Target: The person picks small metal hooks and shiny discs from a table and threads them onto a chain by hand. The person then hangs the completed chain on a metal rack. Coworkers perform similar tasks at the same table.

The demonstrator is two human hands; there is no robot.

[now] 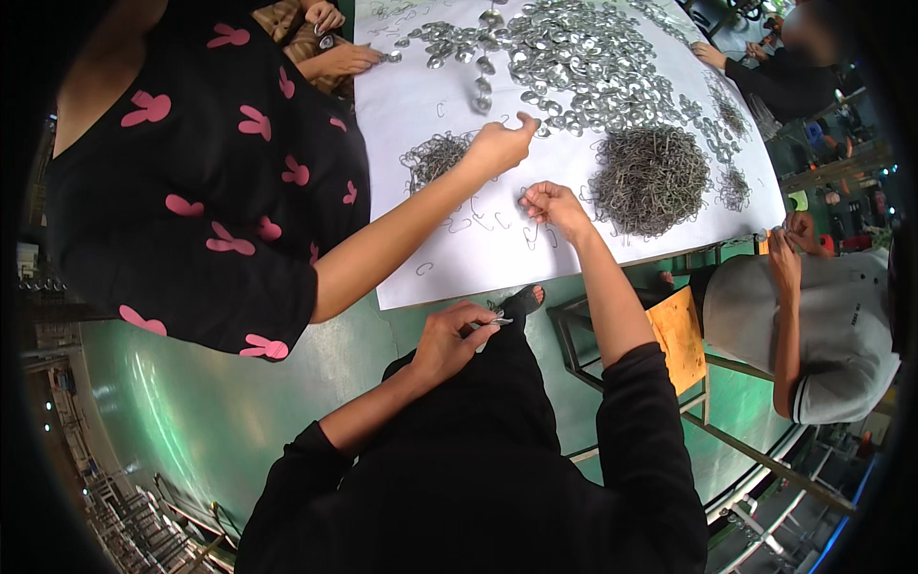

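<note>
My left hand (448, 342) is held low in front of my body, off the table, its fingers pinched on a small shiny metal piece (499, 322). Over the near part of the white-covered table (535, 268), my right hand (555, 207) has thumb and fingertips pressed together. Something small and dark shows at those fingertips, too little to name. Loose bent wire hooks (478, 218) lie on the white sheet around that hand. To its right rises a big tangled heap of wire hooks (652, 182). Beyond are many shiny oval metal pieces (593, 67).
A co-worker's hand (505, 145) reaches in from the left, near a smaller hook heap (435, 161). Other people's hands are at the far left (349, 59) and right edge (786, 251). A wooden-seated stool (677, 337) stands right of my legs.
</note>
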